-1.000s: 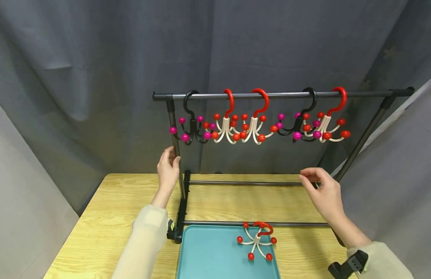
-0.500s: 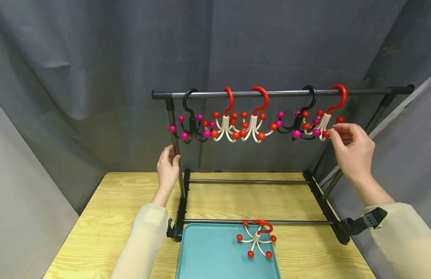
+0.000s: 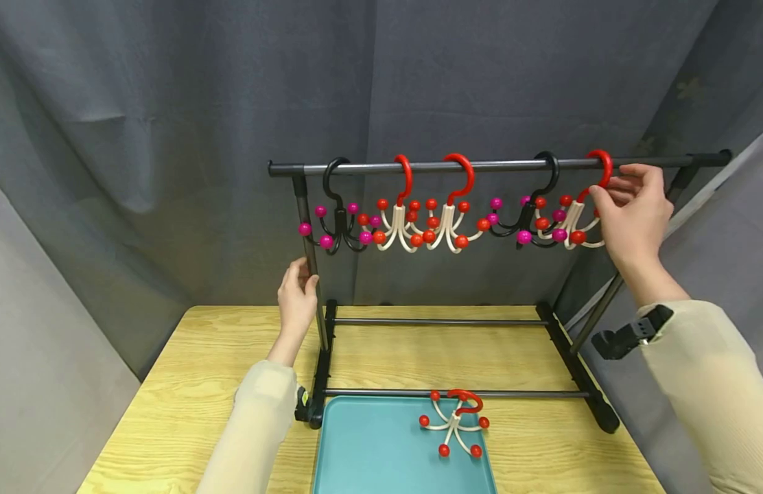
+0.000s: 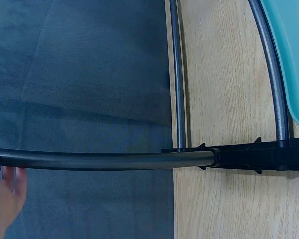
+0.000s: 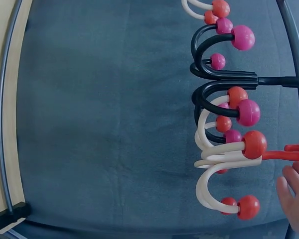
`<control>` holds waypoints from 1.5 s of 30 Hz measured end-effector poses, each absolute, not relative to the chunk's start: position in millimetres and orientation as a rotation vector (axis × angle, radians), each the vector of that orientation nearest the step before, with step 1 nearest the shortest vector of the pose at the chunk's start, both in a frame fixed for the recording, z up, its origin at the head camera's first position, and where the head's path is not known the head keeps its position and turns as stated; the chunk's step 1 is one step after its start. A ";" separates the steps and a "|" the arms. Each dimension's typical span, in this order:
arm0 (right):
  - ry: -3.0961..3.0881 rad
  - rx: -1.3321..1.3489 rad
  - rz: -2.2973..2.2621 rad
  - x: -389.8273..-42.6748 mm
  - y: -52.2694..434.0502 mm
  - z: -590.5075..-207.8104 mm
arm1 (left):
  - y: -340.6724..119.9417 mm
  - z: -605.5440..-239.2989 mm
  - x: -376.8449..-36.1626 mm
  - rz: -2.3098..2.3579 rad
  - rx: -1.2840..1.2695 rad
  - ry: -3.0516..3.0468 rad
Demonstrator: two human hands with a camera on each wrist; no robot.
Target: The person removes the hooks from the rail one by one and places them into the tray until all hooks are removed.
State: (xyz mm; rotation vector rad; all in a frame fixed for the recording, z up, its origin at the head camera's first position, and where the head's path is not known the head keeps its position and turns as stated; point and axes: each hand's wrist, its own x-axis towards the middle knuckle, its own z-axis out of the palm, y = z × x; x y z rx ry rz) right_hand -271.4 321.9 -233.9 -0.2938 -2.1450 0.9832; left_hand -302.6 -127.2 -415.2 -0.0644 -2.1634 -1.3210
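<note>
Aloft, the right hand [image 3: 641,213] pinches a red hook [image 3: 607,171], left hand [image 3: 297,302] gripping a post [image 3: 320,319].

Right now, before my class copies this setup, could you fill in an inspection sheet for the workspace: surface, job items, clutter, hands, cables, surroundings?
Surface: wooden table, bearing a rack and a teal tray.
Job items: on the top rail, two black hangers with magenta balls and three white hangers with red hooks and balls; another white-and-red hanger at the tray's far right corner.
Clutter: nothing seen.
Hands: left hand grips the rack's left post; right hand pinches the rightmost hanger's hook.
Cables: nothing seen.
Surroundings: dark gray curtain behind.
</note>
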 end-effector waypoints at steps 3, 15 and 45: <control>-2.170 -0.304 0.966 -275.1 322.3 -231.4 | -127.0 -415.6 -302.9 -1.317 -0.071 -2.165; -2.200 -0.384 0.849 -278.0 323.8 -222.1 | -128.1 -416.3 -303.3 -1.309 -0.078 -2.162; -1.920 -0.229 0.866 -218.5 318.2 -207.6 | -128.7 -418.0 -306.1 -1.314 -0.067 -2.174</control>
